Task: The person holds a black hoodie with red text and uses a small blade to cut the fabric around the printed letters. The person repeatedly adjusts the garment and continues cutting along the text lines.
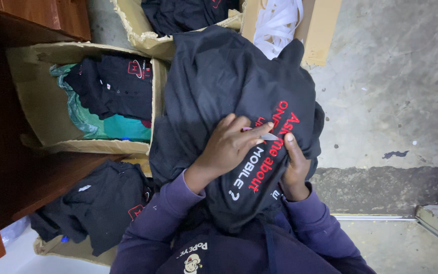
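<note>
A big black cloth shirt with red and white stitched letters (229, 86) is spread over the person's lap, in the middle of the view. The left hand (229, 144) is laid on top of the shirt, right beside the letters. Its fingers (247, 133) are curled and pinched shut around a small thin tool with a pale pointed tip (264, 135). The tip is pressed against the red letters. The right hand (295, 170) is placed on the right side of the letters. Its fingers are bent and closed on a fold of the black cloth, and the thumb (291, 144) is laid flat on the shirt, just beside the tool's tip. Purple sleeves (310, 215) are worn on both arms.

To the left, an open brown cardboard box (31, 96) is seen, and black shirts and a green plastic bag (77, 109) are kept inside it. Another pile of black shirts (102, 200) is seen lower on the left, near the person's left arm. At the top, a second brown box with dark clothes (178, 15) is seen, and white strips (277, 20) are stuffed in a box next to it. A grey concrete floor (396, 86) is seen on the right.
</note>
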